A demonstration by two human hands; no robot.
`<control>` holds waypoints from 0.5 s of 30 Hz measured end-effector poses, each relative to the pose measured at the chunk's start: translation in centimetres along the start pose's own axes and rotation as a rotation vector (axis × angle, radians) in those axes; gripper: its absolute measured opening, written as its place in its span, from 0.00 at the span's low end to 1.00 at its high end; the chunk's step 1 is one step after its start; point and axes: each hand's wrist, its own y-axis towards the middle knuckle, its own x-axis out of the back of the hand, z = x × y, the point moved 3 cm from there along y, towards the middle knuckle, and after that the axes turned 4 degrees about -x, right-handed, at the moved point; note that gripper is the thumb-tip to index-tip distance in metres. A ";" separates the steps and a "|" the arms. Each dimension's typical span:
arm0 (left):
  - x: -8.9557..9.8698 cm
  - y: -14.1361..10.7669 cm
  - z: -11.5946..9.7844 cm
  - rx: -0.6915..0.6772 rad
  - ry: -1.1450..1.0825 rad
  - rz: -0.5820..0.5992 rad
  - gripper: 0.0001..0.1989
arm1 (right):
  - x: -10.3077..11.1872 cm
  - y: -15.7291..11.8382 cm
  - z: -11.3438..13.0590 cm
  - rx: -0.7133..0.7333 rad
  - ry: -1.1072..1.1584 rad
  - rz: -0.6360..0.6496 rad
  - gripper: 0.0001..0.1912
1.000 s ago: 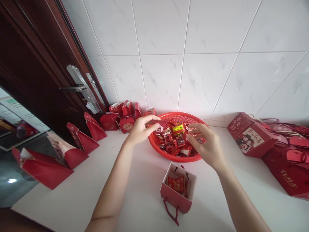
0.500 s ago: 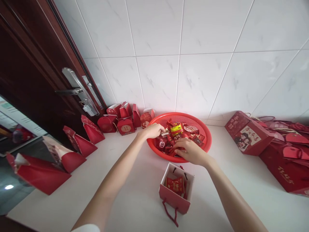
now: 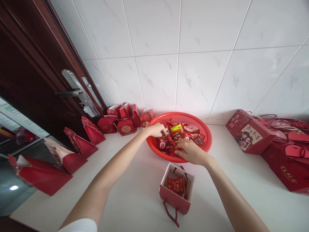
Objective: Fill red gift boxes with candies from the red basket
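Observation:
A red plastic basket (image 3: 209, 137) with mesh sides holds a heap of wrapped sweets (image 3: 190, 128), mostly red, one with a yellow label. My left hand (image 3: 155, 130) reaches over its left rim, fingers curled down at the heap; whatever lies between the fingertips is hidden. From the front right, my right hand (image 3: 190, 150) rests on the sweets, its fingers outstretched and slightly apart. Nearer to me stands an open red gift box (image 3: 174, 199) with a white inside and cord handles. A red-and-gold packet (image 3: 175, 185) lies in it.
Several small red boxes (image 3: 126, 126) stand against the tiled wall at the left. Larger red boxes (image 3: 44, 174) line the table's left edge beside the dark door (image 3: 36, 58). More red gift boxes (image 3: 249, 132) pile up at the right.
My left hand has shifted slightly, its fingers curling further down at the sweets. My right hand stays in nearly the same place on the heap. The gift box has not moved.

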 end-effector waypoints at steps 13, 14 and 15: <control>-0.9 0.8 -1.7 0.105 0.256 -0.084 0.09 | -0.3 0.0 -0.1 -0.039 -0.070 0.028 0.15; -0.7 0.8 -1.4 0.112 0.241 -0.111 0.07 | -0.4 0.1 -0.2 -0.039 -0.066 0.026 0.14; -0.5 0.6 -1.0 0.122 0.220 -0.142 0.05 | -0.4 0.1 -0.2 -0.037 -0.058 0.019 0.14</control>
